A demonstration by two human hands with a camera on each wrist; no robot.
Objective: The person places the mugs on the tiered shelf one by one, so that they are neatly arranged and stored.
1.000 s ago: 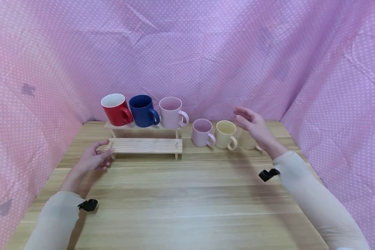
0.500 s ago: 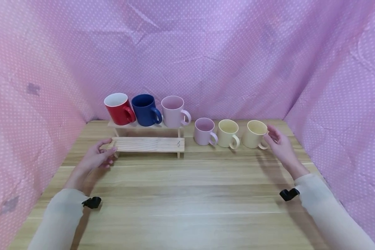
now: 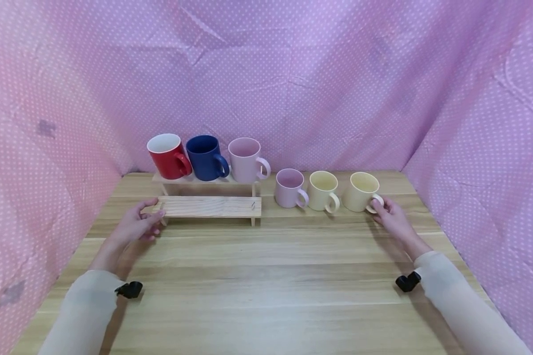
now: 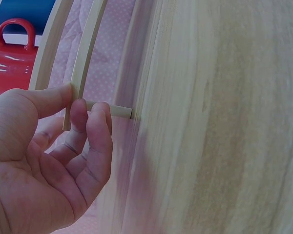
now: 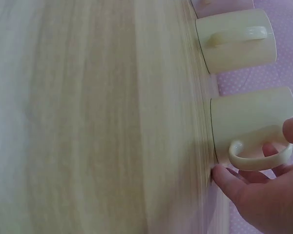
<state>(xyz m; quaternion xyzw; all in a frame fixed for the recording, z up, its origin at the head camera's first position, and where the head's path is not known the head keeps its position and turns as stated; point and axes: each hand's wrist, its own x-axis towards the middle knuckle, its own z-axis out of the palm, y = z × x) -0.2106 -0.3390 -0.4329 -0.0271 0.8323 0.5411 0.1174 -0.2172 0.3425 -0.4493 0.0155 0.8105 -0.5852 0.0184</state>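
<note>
My left hand [image 3: 135, 223] pinches the left end of a two-tier wooden shelf [image 3: 209, 207]. In the left wrist view, the thumb and fingertips close on the lower board [image 4: 85, 58] near its leg. At the right, my right hand [image 3: 396, 221] holds the handle of the rightmost yellow mug [image 3: 357, 197], which stands upright on the table. The right wrist view has thumb and fingers around that handle [image 5: 259, 163]. A second yellow mug [image 3: 320, 198] and a pink mug [image 3: 286, 195] stand to its left, handles pointing right.
Along the upper tier stand a red mug [image 3: 165, 165] with a white inside, a dark blue mug [image 3: 203, 165] and a pale pink mug [image 3: 241, 165]. Pink dotted cloth [image 3: 288, 98] hangs behind and beside the wooden table [image 3: 266, 286].
My right hand has come down from above the rightmost yellow mug, round its right side, and onto its handle. The left hand stays on the shelf's end.
</note>
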